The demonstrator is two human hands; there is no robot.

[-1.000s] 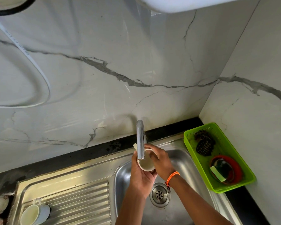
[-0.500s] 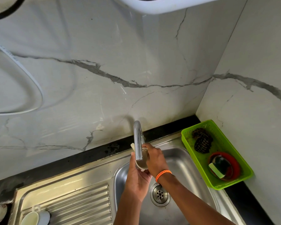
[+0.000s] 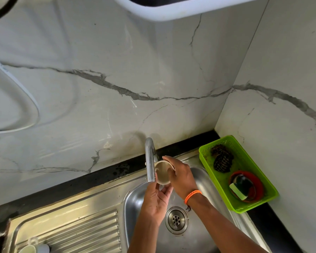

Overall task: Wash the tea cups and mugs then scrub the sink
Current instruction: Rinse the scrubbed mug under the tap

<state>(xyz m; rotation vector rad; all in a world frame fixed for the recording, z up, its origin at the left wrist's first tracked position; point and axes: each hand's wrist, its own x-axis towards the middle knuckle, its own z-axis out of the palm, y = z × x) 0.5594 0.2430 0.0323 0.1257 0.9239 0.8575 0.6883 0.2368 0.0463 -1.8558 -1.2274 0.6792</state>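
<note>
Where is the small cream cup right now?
In the head view, the small cream cup sits centre frame, above the steel sink basin, just right of the chrome tap spout, held between the left hand and right hand.

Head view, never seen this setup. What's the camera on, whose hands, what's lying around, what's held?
No robot here: a person wears a wide-angle camera on the head, looking down at their own bare hands over a steel sink. The right hand grips a cream tea cup beside the tap spout; the left hand sits just below it. Another cup lies on the ribbed drainboard. At right, a green basket holds a dark scourer and a red dish with a sponge.
</note>
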